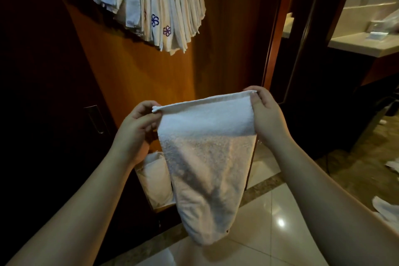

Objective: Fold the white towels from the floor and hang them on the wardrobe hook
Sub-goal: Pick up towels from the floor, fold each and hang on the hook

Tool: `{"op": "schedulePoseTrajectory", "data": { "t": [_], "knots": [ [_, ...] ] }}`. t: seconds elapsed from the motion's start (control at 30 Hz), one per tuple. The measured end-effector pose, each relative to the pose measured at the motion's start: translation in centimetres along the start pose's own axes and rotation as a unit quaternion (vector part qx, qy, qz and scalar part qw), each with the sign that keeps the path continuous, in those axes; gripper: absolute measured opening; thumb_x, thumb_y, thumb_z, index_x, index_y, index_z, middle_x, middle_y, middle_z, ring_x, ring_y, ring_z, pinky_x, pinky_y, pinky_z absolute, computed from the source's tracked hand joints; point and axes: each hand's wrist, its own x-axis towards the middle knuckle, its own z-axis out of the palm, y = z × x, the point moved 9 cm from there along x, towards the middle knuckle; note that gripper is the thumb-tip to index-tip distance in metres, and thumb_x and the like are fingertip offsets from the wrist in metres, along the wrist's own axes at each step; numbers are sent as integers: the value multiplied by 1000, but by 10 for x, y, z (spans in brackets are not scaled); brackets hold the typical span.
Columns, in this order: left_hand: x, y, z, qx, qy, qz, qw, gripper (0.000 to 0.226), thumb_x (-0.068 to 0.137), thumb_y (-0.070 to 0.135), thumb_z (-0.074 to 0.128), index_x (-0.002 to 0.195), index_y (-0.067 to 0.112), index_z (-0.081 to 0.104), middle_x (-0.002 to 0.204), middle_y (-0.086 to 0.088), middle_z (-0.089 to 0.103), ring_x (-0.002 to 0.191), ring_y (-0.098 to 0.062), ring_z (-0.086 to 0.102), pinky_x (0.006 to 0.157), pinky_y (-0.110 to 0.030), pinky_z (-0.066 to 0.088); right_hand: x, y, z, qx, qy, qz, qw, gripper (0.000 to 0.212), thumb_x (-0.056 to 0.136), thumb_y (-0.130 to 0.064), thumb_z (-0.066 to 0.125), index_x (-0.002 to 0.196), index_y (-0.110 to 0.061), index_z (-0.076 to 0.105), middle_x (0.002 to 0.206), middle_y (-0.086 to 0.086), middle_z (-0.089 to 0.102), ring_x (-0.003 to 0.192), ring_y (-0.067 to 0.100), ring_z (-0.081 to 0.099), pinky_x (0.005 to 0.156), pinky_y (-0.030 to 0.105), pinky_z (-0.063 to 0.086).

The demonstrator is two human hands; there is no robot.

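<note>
A white towel (207, 157) hangs folded in front of me, its top edge stretched level between both hands. My left hand (135, 127) pinches the top left corner and my right hand (264, 112) pinches the top right corner. The towel's lower end tapers down toward the floor. Above, a thick bunch of folded white towels (151, 4), some with blue or purple flower marks, hangs against the wooden wardrobe door (133, 75). The hook itself is hidden by them.
A white bag or cloth (156, 179) stands on the floor by the wardrobe base. More white cloths (386, 207) lie on the glossy tiled floor at the right. A counter (364, 44) is at the far right, and a dark door with a handle (96, 119) at the left.
</note>
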Motion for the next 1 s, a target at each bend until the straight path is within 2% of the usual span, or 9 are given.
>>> {"op": "schedulePoseTrajectory", "data": {
  "t": [0.07,0.13,0.2,0.27,0.5,0.7,0.83,0.9,1.0],
  "knots": [
    [-1,-3,5,-25,8,-26,999,26,79,7,62,75,31,72,57,8,58,50,-7,53,45,-16,39,0,11,3,51,-27,28,998,32,93,-68,43,114,-55,61,106,-39,61,94,-16,59,73,22,49],
    [-2,-8,9,-33,8,-48,998,32,85,1,57,75,28,70,61,7,61,52,-8,56,46,-18,39,-8,40,19,208,-131,113,963,56,77,-80,61,122,-46,67,120,-21,69,108,1,67,78,26,58],
    [-6,-14,13,-22,2,-64,998,33,89,0,53,76,27,68,61,6,60,53,-9,55,46,-21,36,-32,73,37,288,-243,232,897,69,63,-71,82,117,-28,76,127,5,71,118,22,67,83,35,59],
    [-11,-18,15,-5,-8,-69,998,31,90,-2,52,79,24,65,55,8,56,50,-8,52,44,-21,34,-51,92,46,268,-315,259,873,64,65,-54,91,117,-20,76,130,12,68,122,28,64,89,35,57],
    [-21,-13,-2,32,-4,-73,997,38,84,-10,54,67,21,66,56,0,41,49,-11,39,43,-16,34,-59,99,44,315,-280,281,862,72,72,-49,87,129,-10,64,133,14,66,126,29,61,98,38,54],
    [-32,9,-6,8,-40,-60,997,23,65,0,55,63,22,63,75,-6,52,61,-16,48,54,-25,36,-68,60,53,372,-309,261,836,46,79,-45,71,114,-15,78,125,14,70,119,28,66,87,35,58],
    [-36,9,-5,-61,-89,-46,993,14,70,15,69,81,21,73,82,1,71,72,-15,67,63,-24,54,-59,29,59,409,-311,244,823,63,80,-41,74,131,-5,63,133,21,64,124,35,62,90,42,57],
    [-43,-15,1,-13,-120,-114,986,47,54,33,92,96,15,80,98,-7,77,85,-21,75,68,-29,59,-57,23,64,403,-306,244,827,69,77,-39,77,132,-2,59,131,22,64,122,35,63,90,42,57],
    [-46,-46,-1,12,-101,-173,980,48,75,37,77,114,9,75,115,-15,73,105,-27,72,80,-34,60,-61,33,66,386,-298,267,831,65,81,-37,71,131,2,59,128,23,66,120,34,65,90,40,58]
  ]
}}
